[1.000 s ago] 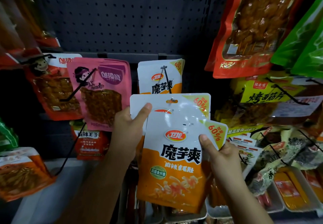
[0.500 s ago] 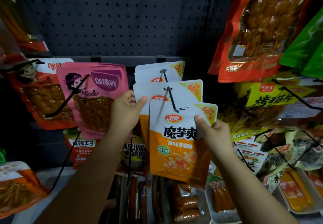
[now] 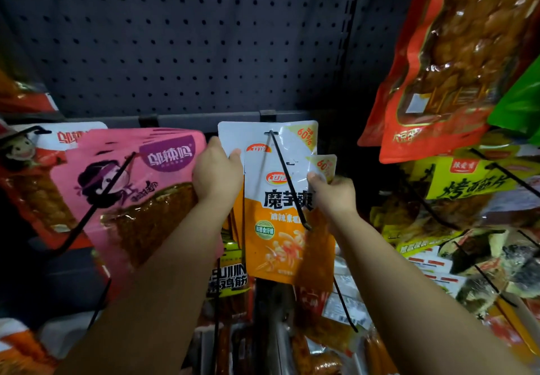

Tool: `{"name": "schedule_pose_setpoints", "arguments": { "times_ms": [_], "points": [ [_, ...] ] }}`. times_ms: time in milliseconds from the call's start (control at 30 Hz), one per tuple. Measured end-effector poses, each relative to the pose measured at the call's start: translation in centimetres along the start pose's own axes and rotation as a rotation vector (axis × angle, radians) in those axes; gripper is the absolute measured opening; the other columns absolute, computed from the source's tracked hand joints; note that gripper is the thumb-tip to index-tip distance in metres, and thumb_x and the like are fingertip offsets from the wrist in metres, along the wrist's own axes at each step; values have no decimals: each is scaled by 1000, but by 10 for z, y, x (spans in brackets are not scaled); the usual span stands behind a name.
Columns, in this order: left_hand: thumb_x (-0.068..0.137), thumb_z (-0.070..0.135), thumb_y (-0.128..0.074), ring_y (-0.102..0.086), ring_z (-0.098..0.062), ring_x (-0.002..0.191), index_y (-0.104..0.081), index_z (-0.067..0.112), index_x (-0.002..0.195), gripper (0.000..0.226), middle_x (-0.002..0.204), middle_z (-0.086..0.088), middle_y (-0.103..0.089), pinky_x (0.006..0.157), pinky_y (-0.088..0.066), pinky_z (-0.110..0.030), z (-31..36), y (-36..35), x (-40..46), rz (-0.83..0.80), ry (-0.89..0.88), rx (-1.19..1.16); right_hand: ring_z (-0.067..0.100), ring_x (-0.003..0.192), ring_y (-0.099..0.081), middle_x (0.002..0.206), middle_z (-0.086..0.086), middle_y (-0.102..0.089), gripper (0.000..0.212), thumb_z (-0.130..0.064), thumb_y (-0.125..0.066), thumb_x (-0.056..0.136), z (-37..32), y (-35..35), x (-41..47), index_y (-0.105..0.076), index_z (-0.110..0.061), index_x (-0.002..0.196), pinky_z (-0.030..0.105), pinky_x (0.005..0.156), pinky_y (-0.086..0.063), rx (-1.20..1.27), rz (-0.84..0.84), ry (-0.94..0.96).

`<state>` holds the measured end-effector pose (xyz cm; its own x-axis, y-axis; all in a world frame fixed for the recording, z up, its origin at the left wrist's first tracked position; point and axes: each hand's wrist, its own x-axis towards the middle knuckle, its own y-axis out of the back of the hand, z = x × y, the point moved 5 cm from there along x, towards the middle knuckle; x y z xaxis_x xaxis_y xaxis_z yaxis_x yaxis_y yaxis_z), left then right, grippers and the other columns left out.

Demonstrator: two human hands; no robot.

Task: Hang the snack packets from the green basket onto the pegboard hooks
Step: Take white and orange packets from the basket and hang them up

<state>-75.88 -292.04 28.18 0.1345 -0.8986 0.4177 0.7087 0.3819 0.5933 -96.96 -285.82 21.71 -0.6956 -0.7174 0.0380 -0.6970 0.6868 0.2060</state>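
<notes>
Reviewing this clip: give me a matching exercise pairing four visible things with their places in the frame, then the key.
Things:
1. pink packet
2. orange-and-white packet
3. left hand
4. large red packet

Places:
A. upper right, above a yellow packet
B. centre, threaded on a black hook
C. gripping the orange-and-white packets' left edge
D. left of both hands

Pairs: 1-D, 2-B, 3-C, 4-A

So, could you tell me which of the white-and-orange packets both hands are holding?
The front packet, threaded on the black hook: left hand and right hand pinch its upper corners; the others hang behind it.
</notes>
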Motion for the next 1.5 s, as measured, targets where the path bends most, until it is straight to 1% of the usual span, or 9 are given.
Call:
{"name": "schedule_pose_setpoints", "arguments": {
  "times_ms": [267, 433, 567, 700, 867, 967, 1067, 1233, 1500],
  "points": [
    [96, 28, -49, -59, -35, 97, -48, 3, 118, 33, 109, -17, -61, 72, -47, -39, 4, -6, 11, -28, 35, 45, 40, 90, -65, 86, 23, -68, 30, -29, -64, 86, -8, -12, 6, -61, -6, 67, 46, 79, -51, -38, 15, -33],
    [96, 20, -49, -56, -35, 106, -43, 4, 123, 32, 117, -16, -56, 76, -44, -40, 3, -5, -2, -47, 1, -42, 24, 55, -49, 54, 7, -48, 44, -31, -50, 96, -2, 7, -18, -44, -14, 56, 35, 57, -35, -57, 0, 89],
    [95, 18, -48, -29, -29, 138, -10, 10, 149, 66, 154, -12, -22, 107, -29, -36, 3, -7, -23, -147, -5, -198, 7, 49, -38, 54, -2, -41, 41, -28, -49, 97, -8, 28, -55, -40, -16, 59, 24, 50, -28, -20, -36, 234],
    [96, 27, -47, -12, -20, 145, 4, 14, 150, 76, 160, -5, -1, 109, -15, -24, 5, -1, -52, -172, -82, -292, 1, 52, -51, 54, -9, -58, 35, -30, -52, 96, -12, 50, -83, -58, -13, 66, 21, 52, -38, 92, -144, 167],
    [91, 45, -48, -14, 4, 133, -12, 23, 150, 72, 158, 10, -8, 107, -17, -20, 6, 18, -98, -212, -178, -378, 15, 62, -71, 72, 2, -75, 28, -22, -51, 96, -16, 64, -118, -69, -10, 79, 20, 50, -52, 436, -380, -46],
    [88, 39, -57, -44, -3, 125, -40, 26, 136, 53, 139, 7, -48, 103, -37, -27, 0, 28, -117, -299, -93, -569, 25, 76, -73, 87, 13, -75, 24, -20, -52, 95, -16, 70, -135, -71, -8, 89, 28, 56, -56, 496, -465, -86],
    [85, 23, -64, -69, -14, 96, -62, 19, 113, 28, 104, 4, -73, 76, -57, -29, -5, 38, -133, -393, 16, -848, 25, 78, -73, 89, 13, -75, 20, -21, -57, 90, -14, 76, -146, -73, -10, 88, 28, 59, -57, 489, -465, -67],
    [70, 30, -73, -72, -15, 81, -71, 31, 89, 19, 90, 4, -75, 63, -54, -21, -8, 64, -152, -349, -58, -990, 25, 85, -73, 91, 9, -76, 23, -38, -66, 75, -20, 85, -164, -78, -21, 85, 32, 70, -59, 443, -507, 49],
    [71, 31, -69, -72, -15, 80, -70, 33, 86, 15, 88, 4, -75, 63, -55, -25, 11, 89, -148, -314, -133, -1110, 22, 82, -74, 89, 5, -76, 21, -39, -66, 80, -44, 92, -170, -77, -23, 85, 28, 66, -57, 457, -455, 182]
  ]
}}
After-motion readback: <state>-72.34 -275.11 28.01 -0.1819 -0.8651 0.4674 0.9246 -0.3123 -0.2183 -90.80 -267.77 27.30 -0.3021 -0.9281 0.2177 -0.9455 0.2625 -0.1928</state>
